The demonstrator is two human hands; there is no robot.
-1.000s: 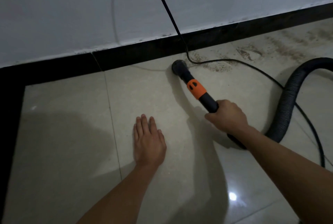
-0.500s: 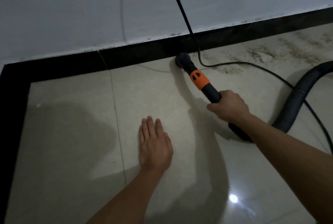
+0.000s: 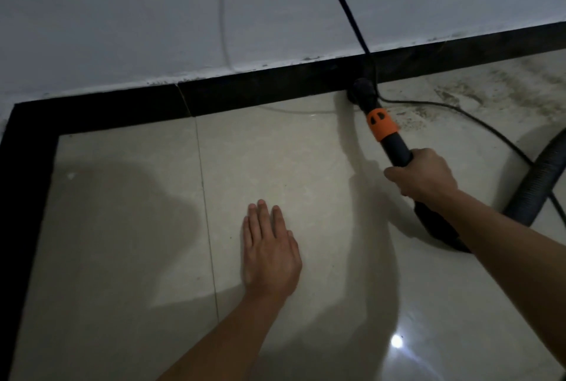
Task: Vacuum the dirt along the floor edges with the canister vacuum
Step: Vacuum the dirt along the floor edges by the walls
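Nozzle (image 3: 363,91) is now pushed up to baseboard (image 3: 260,96), beyond right hand (image 3: 424,174) gripping wand (image 3: 396,149) | left hand (image 3: 271,258) is laid flat | edge is reached

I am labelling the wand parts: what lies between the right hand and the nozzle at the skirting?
Head view: from the right hand, a black tube, then an orange collar, then the nozzle.
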